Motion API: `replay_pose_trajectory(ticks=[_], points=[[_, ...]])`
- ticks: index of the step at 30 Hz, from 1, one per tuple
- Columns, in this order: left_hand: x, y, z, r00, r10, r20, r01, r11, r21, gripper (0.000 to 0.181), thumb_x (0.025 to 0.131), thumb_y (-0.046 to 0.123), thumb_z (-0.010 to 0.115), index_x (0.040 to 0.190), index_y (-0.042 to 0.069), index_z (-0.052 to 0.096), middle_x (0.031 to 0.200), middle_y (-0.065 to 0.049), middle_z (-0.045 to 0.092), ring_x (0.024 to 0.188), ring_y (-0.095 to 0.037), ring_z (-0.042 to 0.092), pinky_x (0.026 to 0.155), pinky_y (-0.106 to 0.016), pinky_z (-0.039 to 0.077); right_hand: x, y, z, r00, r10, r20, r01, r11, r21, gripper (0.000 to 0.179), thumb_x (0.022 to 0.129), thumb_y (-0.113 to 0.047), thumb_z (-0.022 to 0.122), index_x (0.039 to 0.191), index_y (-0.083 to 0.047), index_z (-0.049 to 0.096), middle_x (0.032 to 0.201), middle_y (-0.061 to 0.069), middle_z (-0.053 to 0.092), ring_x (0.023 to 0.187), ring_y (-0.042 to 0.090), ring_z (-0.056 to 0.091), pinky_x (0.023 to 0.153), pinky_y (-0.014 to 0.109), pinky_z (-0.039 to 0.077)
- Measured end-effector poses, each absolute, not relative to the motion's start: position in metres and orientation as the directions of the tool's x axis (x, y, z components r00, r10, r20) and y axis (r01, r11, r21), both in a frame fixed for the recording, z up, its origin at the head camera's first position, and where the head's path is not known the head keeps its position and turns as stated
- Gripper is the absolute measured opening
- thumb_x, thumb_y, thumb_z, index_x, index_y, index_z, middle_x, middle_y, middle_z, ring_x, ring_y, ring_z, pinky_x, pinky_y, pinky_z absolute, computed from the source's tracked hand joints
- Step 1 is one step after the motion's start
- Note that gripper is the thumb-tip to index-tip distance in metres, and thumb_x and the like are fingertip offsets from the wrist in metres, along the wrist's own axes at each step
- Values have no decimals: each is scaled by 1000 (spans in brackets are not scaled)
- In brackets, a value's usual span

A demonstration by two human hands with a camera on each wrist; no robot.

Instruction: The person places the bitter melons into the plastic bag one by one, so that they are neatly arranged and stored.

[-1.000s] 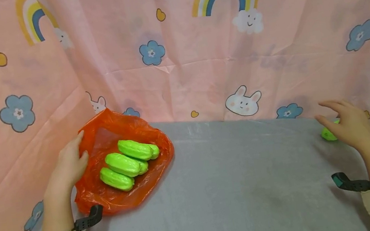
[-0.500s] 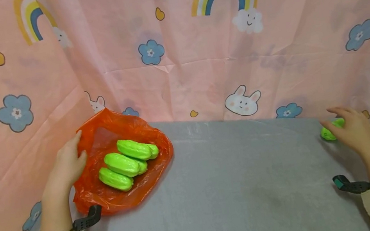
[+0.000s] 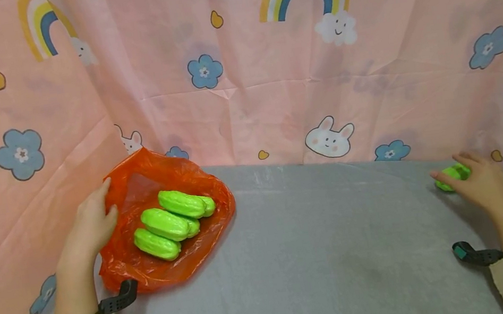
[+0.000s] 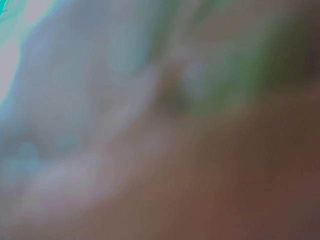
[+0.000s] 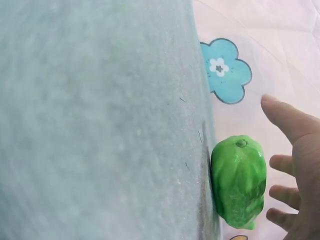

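In the head view an orange plastic bag (image 3: 203, 263) lies spread with its mouth open at the left. Several bright green ridged gourds (image 3: 164, 224) rest inside. My left hand (image 3: 91, 219) is at the bag's left rim, index finger and thumb apart against the plastic. Its other fingers are hidden, and I cannot tell whether they grip the rim. At the far right, one more green gourd (image 5: 237, 182) lies on the cloth by the pink curtain. My right hand (image 3: 484, 180) reaches over it with thumb and fingers spread; the right wrist view shows the fingers (image 5: 285, 195) just apart from it.
Grey cloth (image 3: 321, 243) covers the table between the two hands. A pink printed curtain (image 3: 264, 107) hangs along the back and both sides, close behind the bag and the lone gourd. The left wrist view is only a blur.
My right hand has come lower and closer around the lone gourd at the far right, more of which now shows between thumb and fingers. Left hand and bag stay in place.
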State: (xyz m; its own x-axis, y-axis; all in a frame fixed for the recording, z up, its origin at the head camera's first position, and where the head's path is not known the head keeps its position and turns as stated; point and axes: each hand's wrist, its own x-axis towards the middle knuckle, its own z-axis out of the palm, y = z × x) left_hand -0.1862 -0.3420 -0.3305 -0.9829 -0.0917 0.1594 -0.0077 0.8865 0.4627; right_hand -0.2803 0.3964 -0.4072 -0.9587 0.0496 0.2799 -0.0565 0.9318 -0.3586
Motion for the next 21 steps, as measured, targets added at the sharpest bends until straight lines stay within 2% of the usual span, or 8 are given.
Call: replay_pose_trajectory(ticks=[3, 11, 17, 21], points=[[-186, -341, -331, -982, -96, 160, -11, 886, 463, 69, 100, 4, 47, 159, -5, 14, 153, -40, 33, 135, -59, 38, 107, -73, 37, -282, 398, -411, -965, 56, 258, -41, 933, -358, 86, 97, -54, 54, 147, 14, 37, 155, 42, 25, 135, 68, 26, 103, 83, 25], [-186, -341, -330, -985, -108, 137, -32, 882, 469, 70, 100, 5, 47, 160, -3, 11, 154, -39, 32, 135, -58, 38, 108, -73, 36, -282, 399, -421, -959, 80, 273, -40, 911, -410, 77, 99, -50, 54, 142, 13, 45, 148, 45, 34, 133, 65, 31, 102, 80, 29], [-186, -341, -331, -983, -105, 149, -22, 882, 471, 70, 101, 4, 47, 160, -3, 11, 154, -39, 32, 134, -58, 40, 107, -73, 37, -280, 393, -424, -929, 106, 353, -71, 888, -455, 62, 102, -42, 53, 131, 13, 54, 145, 44, 41, 134, 63, 35, 109, 77, 27], [-186, -340, -331, -982, -104, 156, -19, 884, 467, 71, 101, 4, 47, 161, -1, 10, 154, -39, 33, 132, -58, 40, 106, -73, 38, -280, 390, -426, -898, 113, 425, -111, 877, -467, 52, 100, -32, 59, 129, 12, 57, 138, 43, 48, 127, 62, 43, 104, 75, 33]])
